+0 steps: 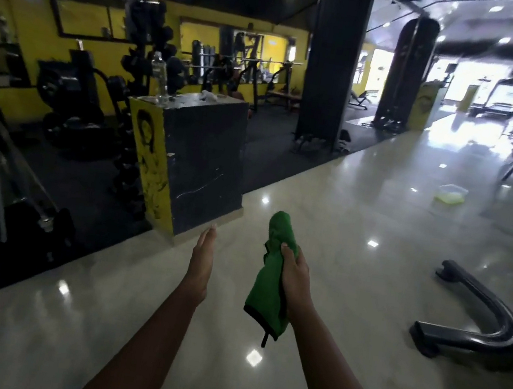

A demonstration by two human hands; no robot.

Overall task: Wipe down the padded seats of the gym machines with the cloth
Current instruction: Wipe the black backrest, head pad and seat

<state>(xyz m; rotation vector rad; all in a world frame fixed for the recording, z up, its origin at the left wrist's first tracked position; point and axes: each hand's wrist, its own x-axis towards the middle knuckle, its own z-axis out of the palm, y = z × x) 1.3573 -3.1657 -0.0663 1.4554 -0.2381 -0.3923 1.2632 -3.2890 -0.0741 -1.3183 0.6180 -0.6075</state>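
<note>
- A glossy pale tiled floor (353, 277) runs through a gym and mirrors the ceiling lights. Black rubber matting lies along its left side.
- The green cloth (269, 284) is in mid-air above that floor, at centre frame, and touches no machine.
- The right hand (294, 276) grasps the cloth around its middle, with the thumb and fingers curled round it.
- The left hand (202, 263) is just beside it, with straight fingers pointing forward; it holds nothing.
- The cloth is bunched. One end stands up above the fist, while the other hangs below it, showing a dark hem and a small dark loop.
- Ahead on the left stands a low black-and-yellow block (200, 158) with a clear bottle (159, 78) on top.
- A curved black machine base (481, 317) lies on the floor to the right.
- Further off, a yellow-green tub (451, 194) sits on the floor.
- Black columns (331, 71), a yellow wall (34, 21) and blurred weight racks fill the background.
</note>
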